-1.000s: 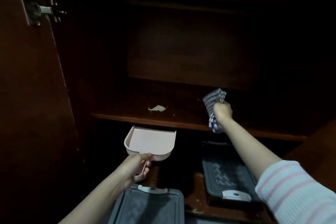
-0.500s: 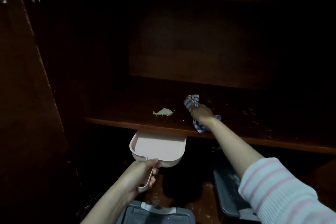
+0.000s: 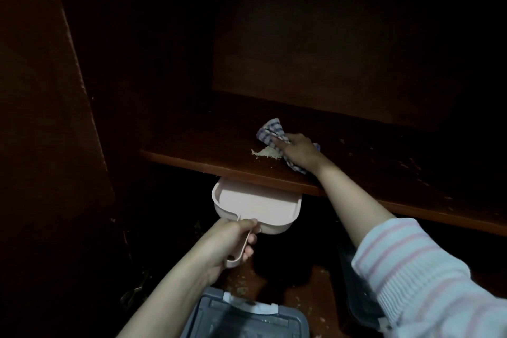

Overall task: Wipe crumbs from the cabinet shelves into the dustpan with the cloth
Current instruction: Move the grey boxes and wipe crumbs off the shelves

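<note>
The cloth (image 3: 270, 130) lies on the shelf (image 3: 192, 158), near its front edge. It is pressed down by the right hand (image 3: 300, 149), whose fingers lie rather straight over it and do not clutch it. The crumbs (image 3: 267, 152) touch the cloth on the side toward the shelf's left end. The left hand (image 3: 230, 239) is closed around the handle of the dustpan (image 3: 255, 204), held just under the shelf's front edge. The cloth seems soft and light, so a flat palm should push it best; the loose crumbs may scatter.

Left hand (image 3: 230, 241) curled, right hand (image 3: 300, 151) palm-down.
</note>
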`<action>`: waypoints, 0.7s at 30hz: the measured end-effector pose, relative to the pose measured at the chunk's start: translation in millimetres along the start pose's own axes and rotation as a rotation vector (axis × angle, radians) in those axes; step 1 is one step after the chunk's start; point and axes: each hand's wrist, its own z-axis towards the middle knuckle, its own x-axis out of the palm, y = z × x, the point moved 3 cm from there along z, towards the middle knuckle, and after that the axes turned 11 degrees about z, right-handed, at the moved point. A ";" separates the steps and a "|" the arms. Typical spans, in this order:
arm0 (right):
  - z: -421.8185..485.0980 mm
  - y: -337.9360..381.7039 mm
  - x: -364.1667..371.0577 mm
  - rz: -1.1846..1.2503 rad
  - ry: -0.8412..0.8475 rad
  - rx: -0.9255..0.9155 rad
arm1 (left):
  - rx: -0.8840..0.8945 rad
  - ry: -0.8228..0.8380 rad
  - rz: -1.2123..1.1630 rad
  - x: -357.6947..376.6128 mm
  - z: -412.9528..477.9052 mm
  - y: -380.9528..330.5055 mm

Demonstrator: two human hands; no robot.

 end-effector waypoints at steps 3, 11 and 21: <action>2.3 1.4 2.4 0.004 0.022 -0.023 | 0.015 0.008 0.010 2.3 0.0 -2.6; 2.0 6.3 13.0 0.116 0.053 -0.054 | 0.010 0.014 0.002 0.1 -1.2 -2.1; -11.8 13.2 22.3 0.312 0.117 -0.034 | -0.004 0.017 0.016 0.3 -0.8 -0.2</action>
